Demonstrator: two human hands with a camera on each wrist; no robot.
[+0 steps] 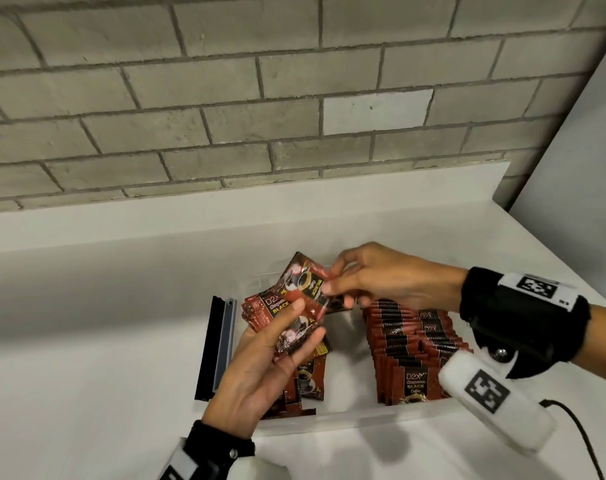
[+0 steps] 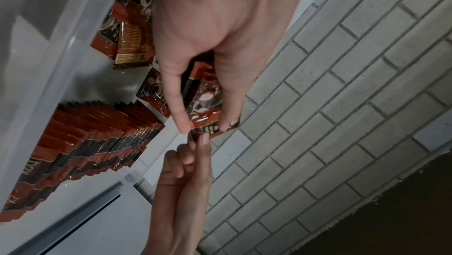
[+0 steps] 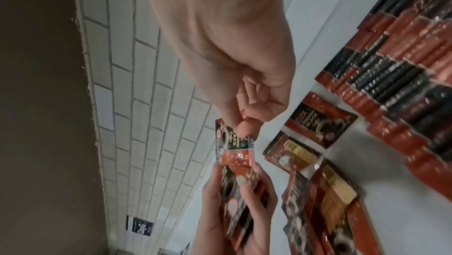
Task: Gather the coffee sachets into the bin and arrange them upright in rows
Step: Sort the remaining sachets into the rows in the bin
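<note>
Head view, lower centre: a clear bin (image 1: 346,419) on the white tabletop (image 1: 87,341) holds upright rows of sachets (image 1: 408,351), red-brown with black bands. Left hand (image 1: 260,368) grips a fanned stack (image 1: 277,317); right hand (image 1: 381,278) pinches one glossy sachet (image 1: 308,282) above it.

Black wrist straps (image 1: 523,320) with white marker-printed camera pods (image 1: 495,400), a screw, black cable (image 1: 581,441).

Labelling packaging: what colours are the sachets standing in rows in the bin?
Red-brown with a black band; the upright sachets show best in the head view.
</note>
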